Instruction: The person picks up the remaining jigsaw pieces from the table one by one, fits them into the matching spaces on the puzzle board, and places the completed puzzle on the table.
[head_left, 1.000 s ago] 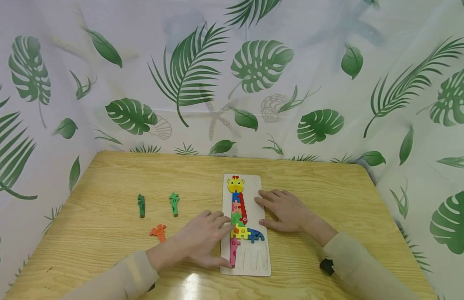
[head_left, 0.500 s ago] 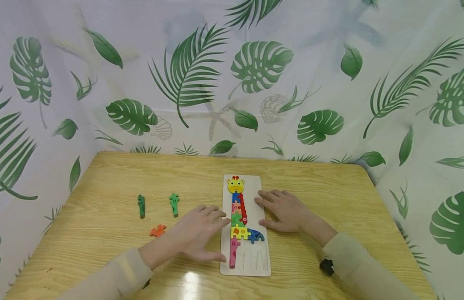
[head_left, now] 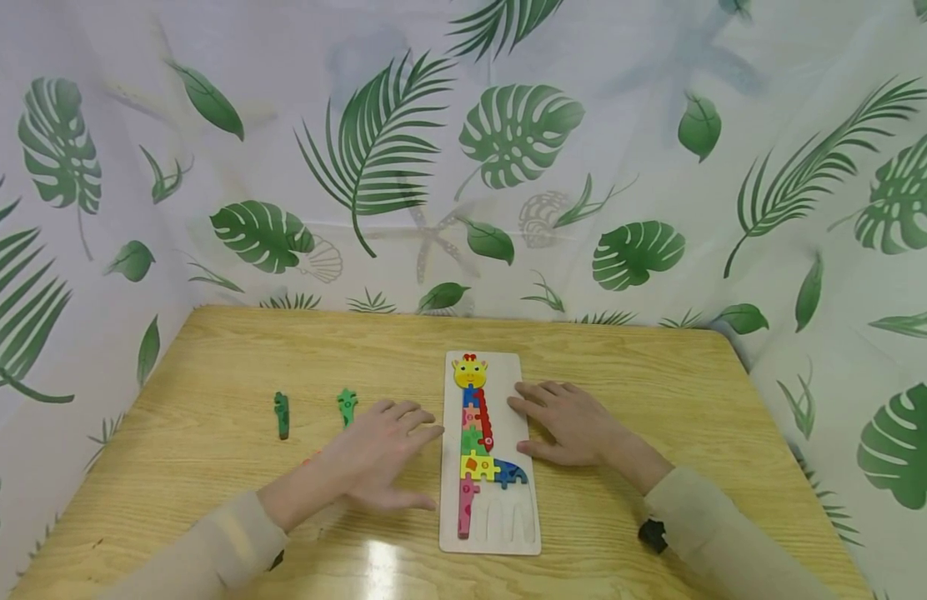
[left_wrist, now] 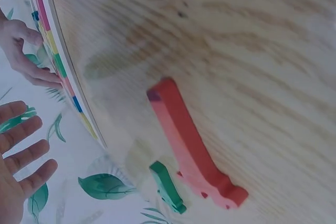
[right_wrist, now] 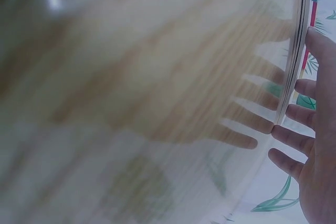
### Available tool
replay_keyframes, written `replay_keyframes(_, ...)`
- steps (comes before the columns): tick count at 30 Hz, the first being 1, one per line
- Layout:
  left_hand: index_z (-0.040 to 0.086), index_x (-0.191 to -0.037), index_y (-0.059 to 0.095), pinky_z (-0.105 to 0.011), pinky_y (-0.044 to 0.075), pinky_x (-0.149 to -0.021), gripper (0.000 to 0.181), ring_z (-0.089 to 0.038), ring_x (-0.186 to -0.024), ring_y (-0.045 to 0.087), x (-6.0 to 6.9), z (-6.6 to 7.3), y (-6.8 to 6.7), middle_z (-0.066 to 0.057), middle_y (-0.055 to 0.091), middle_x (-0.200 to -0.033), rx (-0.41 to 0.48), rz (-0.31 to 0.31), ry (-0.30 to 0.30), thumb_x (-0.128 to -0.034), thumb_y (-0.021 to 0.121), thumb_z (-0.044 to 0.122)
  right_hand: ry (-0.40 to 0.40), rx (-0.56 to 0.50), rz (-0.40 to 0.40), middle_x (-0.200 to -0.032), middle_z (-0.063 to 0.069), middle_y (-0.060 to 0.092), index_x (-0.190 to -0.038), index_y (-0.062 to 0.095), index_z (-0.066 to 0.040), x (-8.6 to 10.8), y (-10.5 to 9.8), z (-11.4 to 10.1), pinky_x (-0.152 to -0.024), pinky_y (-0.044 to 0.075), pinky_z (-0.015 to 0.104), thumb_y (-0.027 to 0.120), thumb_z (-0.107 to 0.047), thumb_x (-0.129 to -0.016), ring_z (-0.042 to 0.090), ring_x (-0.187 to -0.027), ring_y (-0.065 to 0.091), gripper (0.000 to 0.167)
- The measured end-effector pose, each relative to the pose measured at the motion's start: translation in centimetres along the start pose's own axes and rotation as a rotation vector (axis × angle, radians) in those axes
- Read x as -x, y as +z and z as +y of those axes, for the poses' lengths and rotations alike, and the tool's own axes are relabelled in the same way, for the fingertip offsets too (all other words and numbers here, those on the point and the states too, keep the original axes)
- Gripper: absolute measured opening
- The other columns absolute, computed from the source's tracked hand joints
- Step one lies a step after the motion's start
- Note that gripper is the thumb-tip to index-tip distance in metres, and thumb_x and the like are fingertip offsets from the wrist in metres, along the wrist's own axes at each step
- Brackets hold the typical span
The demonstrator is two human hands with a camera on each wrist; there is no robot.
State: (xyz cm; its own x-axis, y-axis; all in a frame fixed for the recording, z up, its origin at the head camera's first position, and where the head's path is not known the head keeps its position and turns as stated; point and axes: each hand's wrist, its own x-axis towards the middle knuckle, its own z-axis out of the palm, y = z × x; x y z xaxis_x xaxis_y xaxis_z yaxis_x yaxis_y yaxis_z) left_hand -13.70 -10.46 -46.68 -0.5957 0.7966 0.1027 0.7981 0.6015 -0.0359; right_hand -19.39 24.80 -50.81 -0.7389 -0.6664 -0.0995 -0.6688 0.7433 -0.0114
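Note:
A pale wooden puzzle board (head_left: 506, 375) lies on the table with a giraffe puzzle (head_left: 472, 417) of coloured pieces partly filling it. At its lower right are bare leg-shaped hollows. My right hand (head_left: 564, 421) rests with extended fingertips on the board's right edge. Left of the board, my left hand (head_left: 381, 458) hovers with spread fingers and holds nothing. Beneath that arm lies an orange puzzle piece (left_wrist: 189, 145), mostly hidden in the head view. Farther left are a green puzzle piece (head_left: 347, 406), partly covered by the left hand, and a darker green puzzle piece (head_left: 282, 415).
The wooden table (head_left: 628, 358) spreads around the board on all sides. A white cloth (head_left: 553, 250) printed with green leaves hangs behind the table and along both sides. A dark object (head_left: 653, 534) shows by the right sleeve.
My left hand has drawn back leftward from the board, passing over the orange puzzle piece and the lower end of a green one. The right hand has stayed on the board's edge.

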Motion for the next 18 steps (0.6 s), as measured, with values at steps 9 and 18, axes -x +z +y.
replay_keyframes(9,0.014,-0.146,0.060,-0.052,0.055,-0.108,0.090,-0.032,-0.134,0.063,0.7,-1.9,0.0,-0.008,0.067,-0.143,-0.017,0.007,-0.030,-0.0856,0.064,0.080,0.001,0.002,-0.001,-0.165,0.009,0.049,-0.158,0.049,-0.023,0.0,0.1,0.0,-0.120,0.044,0.060,0.049,-0.071,-0.100,0.035,-0.146,0.052,0.076)
replay_keyframes(18,0.012,-0.146,0.060,-0.052,0.054,-0.107,0.086,-0.033,-0.132,0.062,1.3,-3.8,-0.1,-0.010,0.067,-0.141,0.018,0.003,-0.075,-0.0874,0.066,0.075,-0.001,0.006,0.006,-0.165,0.009,0.049,-0.158,0.049,-0.023,0.0,0.1,-0.1,-0.120,0.044,0.059,0.049,-0.071,-0.100,0.036,-0.146,0.053,0.075)
